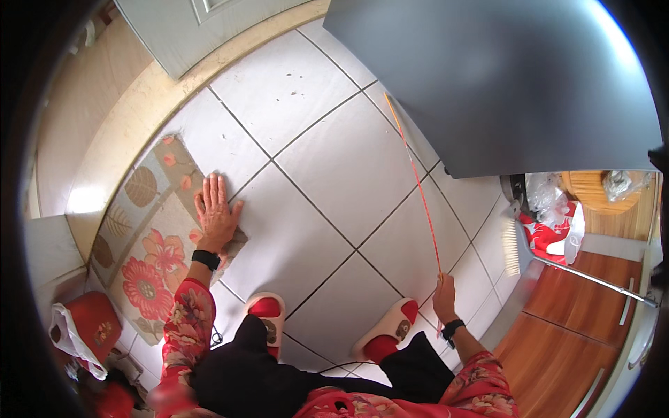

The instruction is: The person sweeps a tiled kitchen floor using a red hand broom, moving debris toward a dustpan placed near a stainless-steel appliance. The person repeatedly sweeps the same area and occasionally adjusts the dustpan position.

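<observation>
My right hand (444, 300) is closed around one end of a long thin stick (426, 209). Red along most of its length and orange towards its far tip, the stick slants away and ends near a large grey panel. My left hand (215, 214) is empty, palm down with fingers apart, over the edge of a floral floor mat (157, 209). Whether the palm touches the mat I cannot tell. Small dark specks (293, 93) lie on the white tiled floor (324, 151). Both wrists bear black bands.
The large grey panel (486, 78) fills the upper right. A broom (515, 240) leans by wooden drawers (580, 303), near a red and white bag (556, 232). At lower left stands a red bin (94, 324) with a white liner. My slippered feet (269, 318) are below.
</observation>
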`<move>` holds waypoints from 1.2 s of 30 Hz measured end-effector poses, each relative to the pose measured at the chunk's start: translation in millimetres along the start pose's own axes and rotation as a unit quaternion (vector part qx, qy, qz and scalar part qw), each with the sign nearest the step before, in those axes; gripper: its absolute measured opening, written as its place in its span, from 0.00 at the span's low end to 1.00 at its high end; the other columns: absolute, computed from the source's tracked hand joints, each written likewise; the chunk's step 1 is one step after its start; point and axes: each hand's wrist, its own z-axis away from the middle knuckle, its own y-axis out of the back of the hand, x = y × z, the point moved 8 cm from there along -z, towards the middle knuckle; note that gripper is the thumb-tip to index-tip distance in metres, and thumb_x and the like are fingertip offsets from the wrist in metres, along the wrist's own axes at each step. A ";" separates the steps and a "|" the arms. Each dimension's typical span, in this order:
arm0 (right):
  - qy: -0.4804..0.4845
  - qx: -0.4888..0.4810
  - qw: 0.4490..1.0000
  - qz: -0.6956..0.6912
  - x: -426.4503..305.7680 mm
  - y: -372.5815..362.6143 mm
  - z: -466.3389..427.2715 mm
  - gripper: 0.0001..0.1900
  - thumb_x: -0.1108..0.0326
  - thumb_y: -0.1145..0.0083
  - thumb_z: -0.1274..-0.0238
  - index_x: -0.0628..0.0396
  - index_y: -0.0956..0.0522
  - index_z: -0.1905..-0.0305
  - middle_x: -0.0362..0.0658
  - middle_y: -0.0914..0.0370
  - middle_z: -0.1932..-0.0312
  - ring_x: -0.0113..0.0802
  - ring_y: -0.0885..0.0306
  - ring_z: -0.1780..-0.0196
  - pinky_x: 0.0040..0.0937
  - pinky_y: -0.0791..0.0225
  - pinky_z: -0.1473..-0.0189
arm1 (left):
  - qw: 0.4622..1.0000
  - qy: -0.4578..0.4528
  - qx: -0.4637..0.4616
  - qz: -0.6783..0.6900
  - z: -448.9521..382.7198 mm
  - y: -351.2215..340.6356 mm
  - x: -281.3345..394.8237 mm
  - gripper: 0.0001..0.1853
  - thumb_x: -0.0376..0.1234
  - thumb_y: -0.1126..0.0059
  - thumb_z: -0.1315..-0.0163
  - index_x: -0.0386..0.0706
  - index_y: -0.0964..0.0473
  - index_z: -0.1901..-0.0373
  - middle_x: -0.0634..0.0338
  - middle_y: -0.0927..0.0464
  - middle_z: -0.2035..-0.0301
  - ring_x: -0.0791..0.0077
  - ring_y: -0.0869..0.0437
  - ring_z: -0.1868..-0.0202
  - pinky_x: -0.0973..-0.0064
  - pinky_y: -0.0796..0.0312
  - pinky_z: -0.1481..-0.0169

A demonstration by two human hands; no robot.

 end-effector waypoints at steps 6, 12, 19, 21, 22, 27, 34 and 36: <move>-0.096 0.008 0.995 0.015 41.2 -23.0 -7.6 0.11 0.75 0.61 0.37 0.64 0.31 0.53 0.57 0.29 0.57 0.53 0.30 0.51 0.42 0.35 0.47 | 1.000 0.011 -0.010 -0.005 -0.8 -1.4 0.2 0.39 0.46 0.51 0.36 0.38 0.52 0.29 0.51 0.53 0.29 0.58 0.57 0.26 0.53 0.63 0.28; -0.003 0.049 0.998 -0.031 8.6 -46.1 -80.5 0.10 0.73 0.60 0.35 0.64 0.30 0.54 0.57 0.29 0.59 0.55 0.29 0.53 0.43 0.35 0.50 | 0.999 0.015 -0.027 -0.018 -1.3 -0.5 2.1 0.39 0.45 0.51 0.36 0.38 0.52 0.29 0.50 0.52 0.30 0.58 0.56 0.27 0.55 0.63 0.28; -0.034 -0.017 0.999 -0.018 -3.3 -37.4 -23.3 0.10 0.70 0.59 0.31 0.63 0.30 0.52 0.57 0.28 0.58 0.53 0.28 0.53 0.41 0.35 0.50 | 0.999 -0.012 0.029 -0.033 -0.3 4.4 3.5 0.39 0.49 0.52 0.36 0.38 0.51 0.29 0.52 0.50 0.30 0.58 0.54 0.27 0.53 0.61 0.29; -0.010 -0.027 0.999 -0.040 -5.7 -32.7 -8.1 0.10 0.71 0.59 0.31 0.63 0.30 0.51 0.56 0.28 0.58 0.52 0.28 0.53 0.41 0.35 0.49 | 0.999 -0.009 0.025 -0.026 0.0 2.5 2.5 0.39 0.48 0.52 0.36 0.38 0.51 0.29 0.52 0.50 0.30 0.58 0.54 0.27 0.54 0.61 0.28; -0.009 -0.032 0.998 -0.060 -4.9 -31.7 -3.8 0.10 0.72 0.59 0.32 0.63 0.31 0.50 0.56 0.28 0.57 0.52 0.28 0.53 0.40 0.35 0.48 | 0.999 -0.015 0.036 -0.027 0.5 4.2 3.3 0.39 0.48 0.52 0.36 0.38 0.51 0.29 0.52 0.50 0.30 0.58 0.54 0.27 0.54 0.61 0.28; -0.007 -0.008 0.998 -0.065 -6.8 -31.7 -12.2 0.11 0.74 0.58 0.34 0.62 0.30 0.50 0.55 0.28 0.57 0.51 0.28 0.52 0.40 0.34 0.48 | 1.000 -0.004 0.008 -0.028 0.7 1.4 2.9 0.38 0.46 0.52 0.35 0.37 0.52 0.29 0.50 0.51 0.30 0.57 0.54 0.27 0.55 0.62 0.28; 0.025 0.003 0.997 -0.069 -45.1 -55.7 -82.1 0.13 0.76 0.60 0.38 0.63 0.33 0.49 0.56 0.32 0.56 0.54 0.32 0.51 0.43 0.37 0.47 | 1.000 -0.001 0.011 -0.021 -0.4 0.6 0.9 0.39 0.48 0.51 0.36 0.38 0.51 0.29 0.52 0.51 0.30 0.59 0.55 0.27 0.54 0.63 0.28; 0.032 0.019 0.995 -0.093 -56.7 -62.4 -111.4 0.13 0.77 0.61 0.39 0.64 0.33 0.50 0.56 0.32 0.57 0.54 0.33 0.51 0.44 0.37 0.48 | 1.000 -0.002 0.013 -0.026 -0.4 0.6 0.7 0.39 0.48 0.51 0.36 0.38 0.51 0.29 0.52 0.51 0.30 0.59 0.55 0.27 0.53 0.63 0.28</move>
